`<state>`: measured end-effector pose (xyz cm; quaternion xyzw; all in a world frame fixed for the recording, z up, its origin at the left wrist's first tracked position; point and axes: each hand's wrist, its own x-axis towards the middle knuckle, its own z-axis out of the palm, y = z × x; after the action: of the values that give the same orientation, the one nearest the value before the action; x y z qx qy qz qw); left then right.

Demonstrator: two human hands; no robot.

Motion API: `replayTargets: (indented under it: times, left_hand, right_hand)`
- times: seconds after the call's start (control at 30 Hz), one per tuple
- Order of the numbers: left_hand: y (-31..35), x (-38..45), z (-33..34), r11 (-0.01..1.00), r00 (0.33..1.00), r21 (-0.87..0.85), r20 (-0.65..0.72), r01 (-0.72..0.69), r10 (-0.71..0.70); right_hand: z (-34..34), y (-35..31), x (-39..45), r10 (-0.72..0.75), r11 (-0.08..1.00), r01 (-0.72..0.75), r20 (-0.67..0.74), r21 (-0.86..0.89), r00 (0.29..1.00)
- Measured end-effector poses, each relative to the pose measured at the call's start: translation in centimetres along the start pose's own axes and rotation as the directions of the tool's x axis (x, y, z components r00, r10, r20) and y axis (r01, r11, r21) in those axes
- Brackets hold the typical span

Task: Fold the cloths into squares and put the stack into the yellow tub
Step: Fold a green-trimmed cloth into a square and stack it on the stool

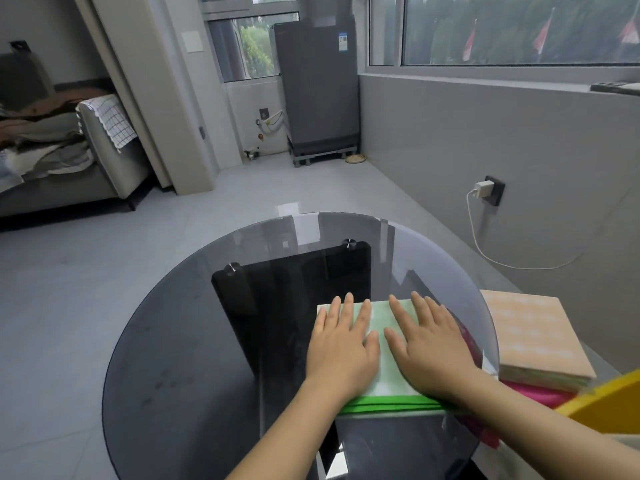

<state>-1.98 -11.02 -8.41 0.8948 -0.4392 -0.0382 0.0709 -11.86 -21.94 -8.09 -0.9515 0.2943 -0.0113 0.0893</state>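
Note:
A pale green cloth (379,317) with a bright green hem lies folded on the round glass table (180,341), toward its right side. My left hand (341,348) lies flat on the cloth's left half, fingers straight. My right hand (429,344) presses flat on its right half. A pink cloth (467,337) peeks out under the green one at the right. Just off the table's right edge sits an orange folded cloth (533,334) on top of a magenta one (540,393). A corner of the yellow tub (602,403) shows at the lower right.
The table's black base (294,292) shows through the glass. A white charger and cable (483,192) hang from the wall socket on the right. A grey cabinet (318,84) stands at the back, a sofa (69,157) at the left.

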Motion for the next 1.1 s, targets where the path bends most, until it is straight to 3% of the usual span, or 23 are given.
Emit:
replayTargets:
  times: [0.27,0.33,0.5,0.63,0.73,0.93,1.1]
  left_hand:
    - [-1.4,-0.1,0.3,0.989,0.989,-0.015,-0.008,0.149,-0.149]
    - [-1.8,-0.2,0.1,0.984,0.986,-0.055,0.010,0.168,-0.168]
    - [-2.9,0.6,-2.3,0.973,0.980,-0.179,-0.110,0.145,-0.166]
    - [-3.8,2.3,-4.5,0.902,0.966,-0.352,0.032,0.250,-0.255]
    - [-3.4,2.8,-6.3,0.861,0.960,-0.426,0.109,0.278,-0.256]
    - [-0.9,3.7,-10.6,0.672,0.965,-0.693,0.174,0.261,-0.196]
    - [4.2,5.2,-13.4,0.497,0.986,-0.853,0.118,0.160,-0.113]
  right_hand:
    - [0.2,0.6,0.5,0.029,0.999,-0.030,-0.028,-0.039,0.999]
    - [-0.1,0.9,0.6,0.034,0.998,-0.037,-0.074,-0.043,0.997]
    - [-1.8,1.7,2.0,-0.017,1.000,0.017,-0.218,0.002,0.976]
    - [-3.4,2.0,3.3,0.037,0.984,-0.011,-0.140,0.180,0.990]
    - [-4.6,2.7,3.5,0.115,0.880,-0.087,-0.032,0.467,0.993]
    - [-10.0,5.9,2.2,0.109,0.662,-0.144,0.096,0.735,0.989]
    - [-14.8,10.1,0.6,0.193,0.527,-0.086,-0.021,0.845,0.981]
